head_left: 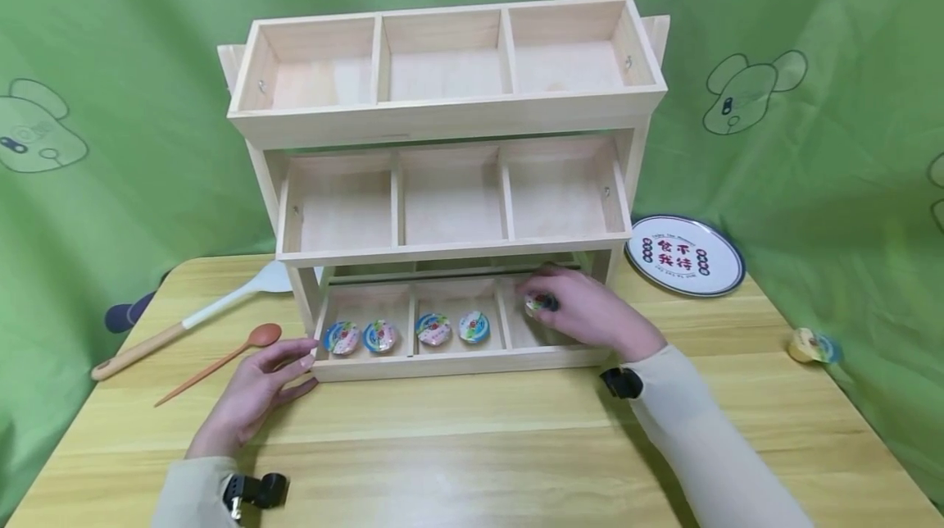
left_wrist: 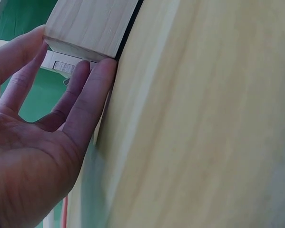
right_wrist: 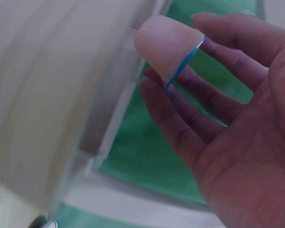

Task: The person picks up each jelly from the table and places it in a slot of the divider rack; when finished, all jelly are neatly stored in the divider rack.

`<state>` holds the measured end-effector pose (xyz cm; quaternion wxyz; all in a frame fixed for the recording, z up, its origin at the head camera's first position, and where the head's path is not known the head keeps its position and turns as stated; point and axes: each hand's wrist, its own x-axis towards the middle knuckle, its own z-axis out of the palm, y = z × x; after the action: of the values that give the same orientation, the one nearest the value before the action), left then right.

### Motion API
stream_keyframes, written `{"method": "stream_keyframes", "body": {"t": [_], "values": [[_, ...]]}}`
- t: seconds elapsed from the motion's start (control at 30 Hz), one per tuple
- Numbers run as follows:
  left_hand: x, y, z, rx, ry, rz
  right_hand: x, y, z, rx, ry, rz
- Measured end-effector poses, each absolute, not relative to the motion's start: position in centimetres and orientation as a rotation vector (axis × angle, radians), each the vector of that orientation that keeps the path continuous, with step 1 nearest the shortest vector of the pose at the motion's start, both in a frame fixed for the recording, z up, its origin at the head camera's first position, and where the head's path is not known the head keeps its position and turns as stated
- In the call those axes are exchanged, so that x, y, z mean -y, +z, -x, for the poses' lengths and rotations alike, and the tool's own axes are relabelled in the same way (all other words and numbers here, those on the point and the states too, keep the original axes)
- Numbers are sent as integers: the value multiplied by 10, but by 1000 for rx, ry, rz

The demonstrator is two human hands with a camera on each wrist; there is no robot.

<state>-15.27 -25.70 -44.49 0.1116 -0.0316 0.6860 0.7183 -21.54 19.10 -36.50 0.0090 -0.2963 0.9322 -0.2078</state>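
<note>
A three-tier wooden shelf point(head_left: 442, 122) stands on the table, each tier split into three compartments. My left hand point(head_left: 260, 387) holds the front left corner of the bottom tray point(head_left: 457, 366), fingers along its end in the left wrist view. Over the bottom right compartment, my right hand point(head_left: 583, 307) pinches a small jelly cup point(right_wrist: 168, 50), pale pink with a blue-edged lid. Two jelly cups point(head_left: 360, 337) lie lid up in the bottom left compartment. Two more jelly cups point(head_left: 453, 329) sit in the bottom middle one.
To the left lie a white spatula point(head_left: 221, 311) with a wooden handle and an orange spoon point(head_left: 229, 356). A white plate point(head_left: 686, 256) with red lettering is right of the shelf. One yellowish jelly cup point(head_left: 810, 346) rests near the table's right edge. Green cloth point(head_left: 774, 151) hangs behind.
</note>
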Motion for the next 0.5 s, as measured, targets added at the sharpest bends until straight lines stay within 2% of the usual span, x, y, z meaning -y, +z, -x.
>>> {"method": "stream_keyframes", "body": {"t": [0.5], "values": [[257,-442,152,-2022,2090,117,-172,-386,238,-2866,-543,878]]}}
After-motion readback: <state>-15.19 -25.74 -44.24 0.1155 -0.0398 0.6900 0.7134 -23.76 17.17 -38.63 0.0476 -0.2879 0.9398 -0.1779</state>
